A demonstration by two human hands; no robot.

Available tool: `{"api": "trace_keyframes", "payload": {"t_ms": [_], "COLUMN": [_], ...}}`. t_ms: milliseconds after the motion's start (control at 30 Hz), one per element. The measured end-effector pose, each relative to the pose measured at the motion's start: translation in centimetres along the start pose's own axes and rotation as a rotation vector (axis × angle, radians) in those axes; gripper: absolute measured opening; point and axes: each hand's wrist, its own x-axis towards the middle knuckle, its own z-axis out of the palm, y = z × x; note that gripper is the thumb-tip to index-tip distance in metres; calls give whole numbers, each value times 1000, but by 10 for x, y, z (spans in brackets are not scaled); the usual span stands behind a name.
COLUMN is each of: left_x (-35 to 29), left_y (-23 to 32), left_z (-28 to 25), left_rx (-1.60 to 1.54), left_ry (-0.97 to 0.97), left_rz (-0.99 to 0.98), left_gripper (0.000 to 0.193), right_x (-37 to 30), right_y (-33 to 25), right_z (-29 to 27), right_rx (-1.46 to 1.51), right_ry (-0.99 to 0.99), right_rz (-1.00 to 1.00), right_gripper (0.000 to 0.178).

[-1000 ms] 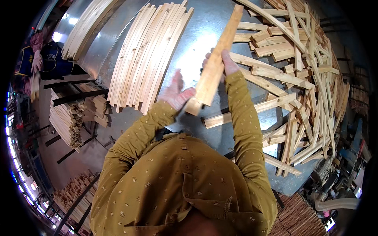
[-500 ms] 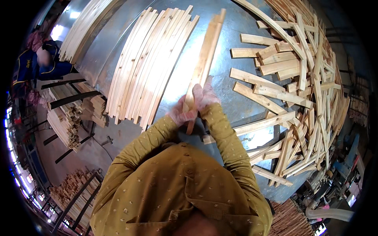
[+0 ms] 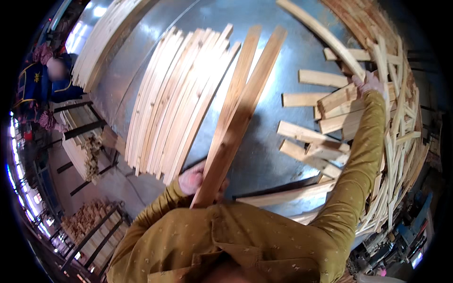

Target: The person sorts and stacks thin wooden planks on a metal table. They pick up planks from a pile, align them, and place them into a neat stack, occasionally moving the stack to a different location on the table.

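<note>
Two wooden strips lean out over the table in front of my body, fanned apart at their far ends and overlapping near me. Around their near end my left hand is closed, some of its fingers hidden behind the wood. My right arm stretches far to the right, where my right hand grips the near end of a long, curved-looking wooden strip at the loose heap. Shorter wooden pieces lie just left of and below that hand. Left of the held strips is a row of pale strips laid side by side.
A metal-topped table carries the wood. Its right side bears a tangled heap of strips. Another stack lies at the far left. Beyond the left edge are racks of wood and a person in dark blue clothing.
My right hand has left the held wood and reached far right to the heap. The left hand has come nearer my body, and the held strips have fanned apart.
</note>
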Motion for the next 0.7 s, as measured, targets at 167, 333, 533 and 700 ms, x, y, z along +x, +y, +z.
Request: {"api": "trace_keyframes", "payload": {"t_ms": [167, 333, 533, 700], "left_x": [41, 70, 105, 184], "left_y": [6, -47, 106, 321], "left_z": [24, -40, 90, 208], "left_rx": [580, 1294, 1759, 1768], "left_ry": [349, 558, 942, 1453], "left_rz": [21, 256, 27, 799], "left_gripper": [61, 56, 53, 55], "right_x": [-96, -281, -320, -328], "right_y": [-85, -234, -254, -263], "right_z": [30, 3, 56, 9], "right_rx": [756, 2081, 2278, 2335], "right_ry": [-31, -369, -384, -401], "right_rz": [-56, 99, 238, 389], "right_gripper": [49, 55, 49, 41]}}
